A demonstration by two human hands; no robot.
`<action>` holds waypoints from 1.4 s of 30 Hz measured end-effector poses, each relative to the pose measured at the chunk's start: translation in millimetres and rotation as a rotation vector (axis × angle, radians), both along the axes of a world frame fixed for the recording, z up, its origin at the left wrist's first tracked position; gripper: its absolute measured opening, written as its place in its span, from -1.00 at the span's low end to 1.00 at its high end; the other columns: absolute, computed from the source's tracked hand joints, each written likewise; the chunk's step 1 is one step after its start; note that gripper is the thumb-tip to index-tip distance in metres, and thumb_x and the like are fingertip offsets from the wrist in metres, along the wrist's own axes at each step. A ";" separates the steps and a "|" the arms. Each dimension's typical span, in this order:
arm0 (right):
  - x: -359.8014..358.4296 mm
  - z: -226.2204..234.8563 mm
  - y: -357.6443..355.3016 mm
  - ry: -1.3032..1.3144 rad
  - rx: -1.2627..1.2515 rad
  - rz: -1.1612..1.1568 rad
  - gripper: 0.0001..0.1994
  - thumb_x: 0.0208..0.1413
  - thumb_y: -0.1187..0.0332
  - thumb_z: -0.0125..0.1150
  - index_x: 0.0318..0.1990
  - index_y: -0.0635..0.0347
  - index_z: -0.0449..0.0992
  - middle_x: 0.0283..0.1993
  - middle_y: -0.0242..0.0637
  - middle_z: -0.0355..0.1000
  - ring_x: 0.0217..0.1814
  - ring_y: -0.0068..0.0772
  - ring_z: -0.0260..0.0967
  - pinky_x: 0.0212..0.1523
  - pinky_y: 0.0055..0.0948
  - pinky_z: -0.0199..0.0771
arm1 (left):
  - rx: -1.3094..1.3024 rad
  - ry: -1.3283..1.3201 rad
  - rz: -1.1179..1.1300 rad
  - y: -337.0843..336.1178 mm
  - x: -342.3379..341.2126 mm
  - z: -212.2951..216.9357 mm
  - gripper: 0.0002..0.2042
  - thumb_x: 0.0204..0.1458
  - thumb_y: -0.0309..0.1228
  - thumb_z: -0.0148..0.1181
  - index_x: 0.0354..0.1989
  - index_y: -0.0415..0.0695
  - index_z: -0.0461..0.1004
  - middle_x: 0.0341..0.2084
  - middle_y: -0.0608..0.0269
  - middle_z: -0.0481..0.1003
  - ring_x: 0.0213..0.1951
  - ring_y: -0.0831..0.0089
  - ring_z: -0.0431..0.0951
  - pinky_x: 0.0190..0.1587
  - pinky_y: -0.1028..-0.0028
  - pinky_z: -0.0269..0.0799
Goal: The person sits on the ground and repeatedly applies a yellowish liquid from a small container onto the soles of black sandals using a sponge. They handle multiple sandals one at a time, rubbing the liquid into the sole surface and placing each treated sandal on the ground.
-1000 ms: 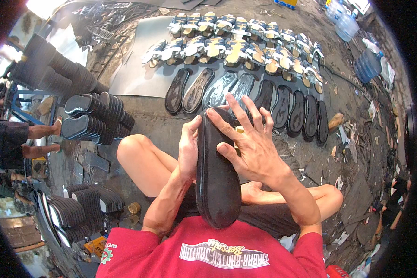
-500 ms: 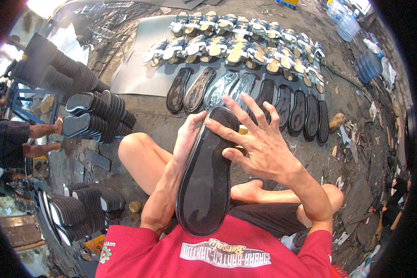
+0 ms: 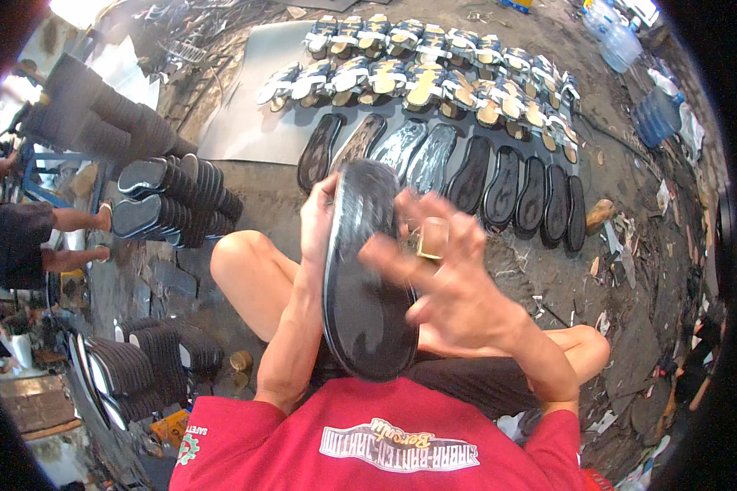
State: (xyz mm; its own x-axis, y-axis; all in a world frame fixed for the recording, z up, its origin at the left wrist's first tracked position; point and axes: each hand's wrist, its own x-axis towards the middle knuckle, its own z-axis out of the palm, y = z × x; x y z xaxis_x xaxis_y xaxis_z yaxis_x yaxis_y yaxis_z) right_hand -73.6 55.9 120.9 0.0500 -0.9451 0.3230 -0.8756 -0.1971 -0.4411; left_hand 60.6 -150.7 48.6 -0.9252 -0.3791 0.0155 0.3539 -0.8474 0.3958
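Note:
A black shoe sole [image 3: 373, 303] is held upright in front of my chest, its upper part shiny with wet-looking streaks. My left hand [image 3: 318, 219] grips its far left edge, the fingers partly hidden behind it. Over the sole's right side is my right hand [image 3: 458, 282], blurred by motion. Its index finger stretches across the sole's face and the other fingers are spread apart; contact is hard to make out. A small yellowish container [image 3: 431, 241] shows through the gap between those fingers.
Beyond lies a row of black soles [image 3: 501, 190], some glossy. Behind them, sandal uppers on lasts [image 3: 424, 86] stand in rows on a grey sheet [image 3: 246, 123]. Stacked soles [image 3: 172, 200] rise at left, with more stacks [image 3: 151, 364] nearer. Another person's legs [image 3: 78, 219] are far left.
The sole has shifted slightly toward me and tilted, and shiny streaks now show on its upper part. My right hand has moved down along it, its index finger lower on the face.

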 end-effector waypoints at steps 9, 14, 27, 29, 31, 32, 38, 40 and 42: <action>-52.6 -251.4 8.3 -0.071 0.605 -0.574 -0.55 0.51 -0.08 -0.02 0.28 -0.17 0.67 0.76 0.07 -0.19 0.78 0.30 -0.31 0.58 0.53 -0.22 | 0.443 -0.500 0.330 45.9 41.0 -71.7 -0.23 0.37 0.16 -0.23 0.45 -0.31 0.32 0.19 -0.34 0.54 0.21 -0.18 0.55 0.36 -0.11 0.43; -42.9 -295.6 -7.1 0.370 0.265 -0.596 -0.54 0.50 -0.08 -0.02 0.27 -0.13 0.66 0.76 -0.05 -0.13 0.78 0.27 -0.30 0.60 0.52 -0.29 | 0.263 -0.385 0.383 39.0 36.1 -51.4 -0.26 0.35 0.10 -0.13 0.37 -0.39 0.39 0.13 -0.29 0.58 0.00 -0.12 0.68 0.12 -0.01 0.65; -51.3 -144.8 9.5 -1.522 0.144 -0.465 -0.19 0.60 -0.21 -0.52 0.56 0.37 0.23 0.45 -0.07 0.49 0.73 -0.33 -0.02 0.70 -0.04 -0.49 | 0.331 -0.232 0.176 61.9 17.8 -40.4 -0.26 0.41 0.18 -0.09 0.35 -0.33 0.43 0.11 -0.21 0.61 -0.08 -0.02 0.73 0.05 0.06 0.74; -46.4 -91.0 2.4 -1.490 0.005 -0.204 -0.18 0.60 -0.21 -0.58 0.56 0.32 0.27 0.47 -0.06 0.46 0.74 -0.36 -0.03 0.69 -0.06 -0.45 | 0.299 -0.258 0.132 68.7 14.2 -27.4 -0.29 0.42 0.17 -0.09 0.32 -0.29 0.48 0.10 -0.17 0.63 -0.07 0.01 0.74 0.05 0.09 0.73; -35.7 -62.8 -3.9 -1.130 -0.044 -0.138 -0.18 0.60 -0.21 -0.63 0.48 0.24 0.42 0.58 -0.07 0.28 0.76 -0.30 -0.11 0.68 -0.03 -0.40 | 0.328 -0.250 0.050 75.0 13.4 -26.0 -0.31 0.42 0.17 -0.09 0.31 -0.28 0.50 0.09 -0.15 0.65 -0.07 0.01 0.74 0.05 0.11 0.73; -27.8 -56.1 -7.5 -0.817 -0.034 -0.187 -0.16 0.59 -0.22 -0.66 0.43 0.16 0.51 0.66 -0.08 0.13 0.77 -0.23 -0.17 0.67 0.01 -0.36 | 0.256 -0.259 0.015 77.9 13.5 -22.4 -0.34 0.42 0.15 -0.06 0.29 -0.24 0.53 0.05 -0.07 0.68 -0.08 0.07 0.76 0.05 0.14 0.73; -3.2 -50.1 -11.9 0.285 0.015 -0.552 -0.33 0.53 -0.29 -0.28 0.56 -0.20 0.37 0.76 -0.21 -0.03 0.74 0.01 -0.16 0.61 0.25 -0.36 | 0.385 -0.155 0.086 85.0 13.2 6.2 -0.47 0.46 0.02 -0.02 0.26 -0.17 0.57 0.06 0.04 0.70 -0.03 0.18 0.75 0.17 0.13 0.65; 16.3 -45.2 1.4 0.279 0.002 -0.429 -0.34 0.51 -0.30 -0.27 0.52 -0.23 0.42 0.73 -0.36 0.07 0.74 -0.13 -0.13 0.61 0.26 -0.37 | 0.362 -0.138 0.127 81.1 15.4 -0.1 -0.49 0.48 -0.01 -0.04 0.26 -0.19 0.58 0.08 0.02 0.70 -0.02 0.15 0.75 0.19 0.12 0.65; 21.1 -38.3 11.2 0.273 -0.055 -0.318 -0.35 0.53 -0.30 -0.32 0.45 -0.23 0.53 0.73 -0.34 0.09 0.73 -0.10 -0.11 0.61 0.24 -0.36 | 0.373 -0.122 0.088 77.8 15.4 9.8 -0.48 0.48 0.00 -0.04 0.25 -0.18 0.58 0.09 0.01 0.69 -0.02 0.15 0.76 0.19 0.12 0.66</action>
